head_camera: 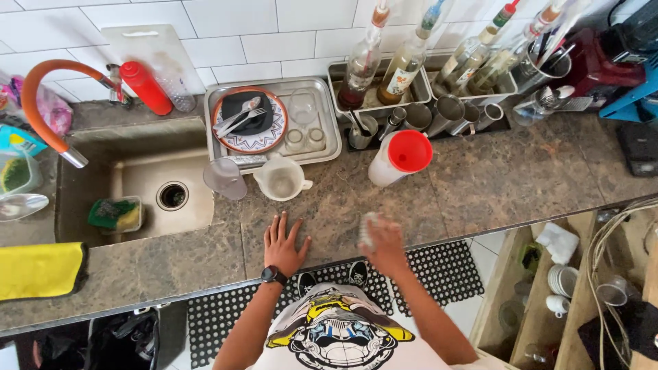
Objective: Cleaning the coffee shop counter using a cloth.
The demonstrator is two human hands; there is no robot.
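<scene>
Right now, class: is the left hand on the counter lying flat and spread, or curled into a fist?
Flat and spread. The left hand lies palm down on the stone counter, fingers fanned apart, nothing held in it.

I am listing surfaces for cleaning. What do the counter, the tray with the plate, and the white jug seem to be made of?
Counter: probably polished stone, mottled brown and grey with a slight sheen. Tray: looks like stainless steel, silvery and reflective with a rolled rim. Jug: likely translucent white plastic, matte and slightly cloudy, though glazed ceramic cannot be ruled out.

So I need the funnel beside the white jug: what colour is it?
Red; the funnel shows best in the head view.
</scene>
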